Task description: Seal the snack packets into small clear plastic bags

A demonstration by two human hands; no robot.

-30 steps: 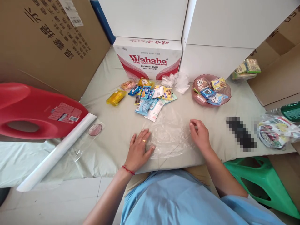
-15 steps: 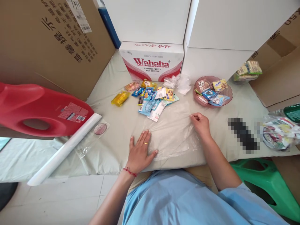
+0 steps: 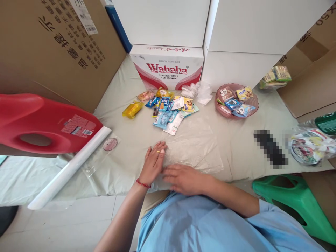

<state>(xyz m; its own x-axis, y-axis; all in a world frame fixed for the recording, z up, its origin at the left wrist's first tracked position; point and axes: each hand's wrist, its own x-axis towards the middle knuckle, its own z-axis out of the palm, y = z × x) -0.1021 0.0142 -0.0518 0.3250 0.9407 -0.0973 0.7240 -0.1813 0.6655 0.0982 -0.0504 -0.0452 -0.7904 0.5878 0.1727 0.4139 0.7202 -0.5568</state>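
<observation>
I am watching through the head camera, and the step in hand looks to be smoothing out a clear plastic sheet (image 3: 196, 148) on the cloth-covered bench (image 3: 126, 150). The left hand (image 3: 154, 162) is resting by the sheet's left side, unclenched, its fingers lying long and close together. The right hand (image 3: 185, 178) is reaching across near the front edge, slightly blurred, fingers extended toward the left hand; neither appears to be grasping anything. Whether the fingers are pressing on film underneath, I cannot tell.

For the next move, I am judging that light, open-palmed pressure is called for, one hand anchoring while the other is stroking outward, since film this thin could easily be dragging or bunching.

The sheet is lying in front of the person, just nearer than the pile of snack packets (image 3: 168, 110). It is looking colourless and very thin, with the cloth showing through; fine creases are crossing it, and a corner is pointing out at the near right. Its far edge is blending into the cloth, so I am not tracing it with certainty.
</observation>
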